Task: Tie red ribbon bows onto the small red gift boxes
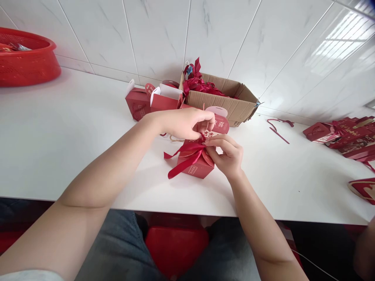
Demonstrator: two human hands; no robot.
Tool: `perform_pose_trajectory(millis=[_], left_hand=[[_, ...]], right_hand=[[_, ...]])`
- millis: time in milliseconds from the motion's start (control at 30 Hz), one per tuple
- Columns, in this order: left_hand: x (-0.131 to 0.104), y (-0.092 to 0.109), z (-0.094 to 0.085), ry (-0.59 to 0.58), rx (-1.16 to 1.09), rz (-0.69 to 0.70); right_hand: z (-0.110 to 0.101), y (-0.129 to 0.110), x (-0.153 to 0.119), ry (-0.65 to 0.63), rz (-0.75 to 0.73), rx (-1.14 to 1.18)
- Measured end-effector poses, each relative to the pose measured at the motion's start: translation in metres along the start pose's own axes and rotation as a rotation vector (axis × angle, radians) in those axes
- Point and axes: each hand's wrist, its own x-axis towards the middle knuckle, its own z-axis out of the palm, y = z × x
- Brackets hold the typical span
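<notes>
A red gift box with printed flaps stands on the white table in front of me. A red ribbon runs across its top, and two loose tails hang toward the front left. From above and behind, my left hand reaches over the box, its thumb and fingers closed on the ribbon. My right hand is at the box's right side, with thumb and forefinger pinching the ribbon close to the left fingertips. The knot area between the hands is partly hidden by my fingers.
Behind stands a cardboard carton holding red ribbons. Open red boxes stand left of it. A red plastic basket is at the far left. Loose ribbon and finished-looking red boxes lie to the right, and a person's arm shows at the right edge.
</notes>
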Motion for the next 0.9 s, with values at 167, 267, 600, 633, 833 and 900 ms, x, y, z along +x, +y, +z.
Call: perform_pose_trajectory(millis=[167,267,600,633,833,900], left_hand=[[0.004,0.001,0.007,0.098,0.049,0.091],[0.01,0.0,0.013,0.211,0.293,0.089],[0.021,-0.01,0.022,0.258,0.333,0.164],[0.019,-0.009,0.02,0.255,0.232,0.161],[0.015,-0.001,0.017,0.212,-0.118,0.128],[0.017,0.0,0.017,0.216,-0.14,0.076]], right_hand=[[-0.001,0.0,0.0,0.004,0.019,-0.013],[-0.001,0.001,0.0,-0.001,0.027,-0.026],[-0.001,0.007,-0.001,0.016,0.06,-0.011],[-0.002,0.007,-0.001,0.013,0.059,-0.007],[-0.003,0.008,-0.001,0.021,0.066,0.009],[-0.004,0.008,-0.001,0.01,0.06,0.017]])
